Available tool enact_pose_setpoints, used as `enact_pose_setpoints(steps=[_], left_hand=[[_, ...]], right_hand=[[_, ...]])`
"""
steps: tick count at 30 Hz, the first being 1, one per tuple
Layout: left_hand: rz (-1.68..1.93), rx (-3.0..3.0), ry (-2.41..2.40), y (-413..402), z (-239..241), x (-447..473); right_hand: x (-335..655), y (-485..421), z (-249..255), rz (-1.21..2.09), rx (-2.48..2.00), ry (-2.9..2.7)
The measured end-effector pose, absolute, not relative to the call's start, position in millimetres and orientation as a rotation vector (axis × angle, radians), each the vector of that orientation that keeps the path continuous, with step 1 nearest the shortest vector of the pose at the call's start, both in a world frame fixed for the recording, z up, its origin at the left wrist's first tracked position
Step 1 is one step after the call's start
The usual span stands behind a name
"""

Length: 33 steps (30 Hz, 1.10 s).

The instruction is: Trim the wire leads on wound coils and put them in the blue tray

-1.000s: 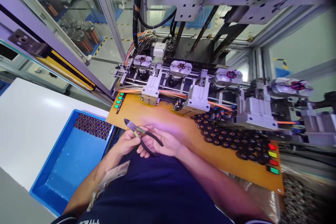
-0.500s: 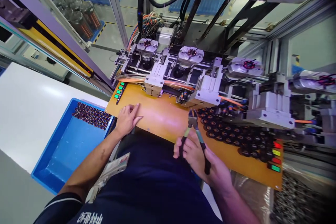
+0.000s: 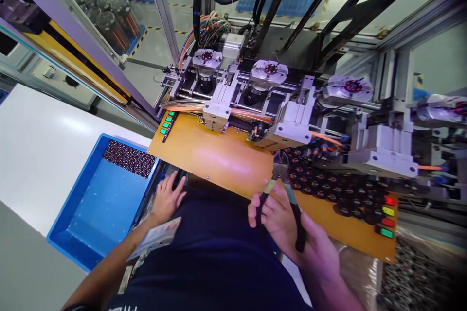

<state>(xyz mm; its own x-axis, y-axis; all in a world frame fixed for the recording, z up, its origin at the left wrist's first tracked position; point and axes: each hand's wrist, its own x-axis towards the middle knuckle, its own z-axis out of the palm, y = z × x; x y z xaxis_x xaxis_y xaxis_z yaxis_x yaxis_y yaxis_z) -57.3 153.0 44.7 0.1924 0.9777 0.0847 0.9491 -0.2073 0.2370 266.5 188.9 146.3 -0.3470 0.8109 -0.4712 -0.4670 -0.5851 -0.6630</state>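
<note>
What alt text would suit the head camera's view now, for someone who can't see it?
A person's right hand holds black-handled pliers near dark round parts on an orange worktop, before a metal machine. The open left hand is near a blue bin.

The left hand [image 3: 166, 199] has let go of the pliers [image 3: 280, 171], touched the board [image 3: 219, 160], then drawn back, leaving the board ahead of its fingertips. The right hand [image 3: 288, 221] has moved rightward, alone with the pliers, which now point forward from it, towards the parts [image 3: 321, 182], not leftward.
</note>
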Motion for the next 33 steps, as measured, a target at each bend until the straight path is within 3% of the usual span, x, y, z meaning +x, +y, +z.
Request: enact_pose_setpoints(steps=[6, 16, 25, 33], left_hand=[[0.598, 2.146, 2.013, 144.3, 13.9, -68.0], [1.119, 2.076, 1.891, 191.9, 77.4, -51.7], [1.062, 2.21, 1.684, 260.3, 59.5, -21.2], [1.022, 2.256, 1.632, 272.1, 51.9, -26.9]], right_hand=[[262.4, 213.9, 141.1, 2.048, -1.083, -0.554], [289.1, 246.4, 213.9, 1.924, -0.956, -1.09], [261.2, 380.6, 322.0, 1.774, -1.278, -1.498], [175.1, 493.8, 350.6, 1.981, -1.723, -1.617]])
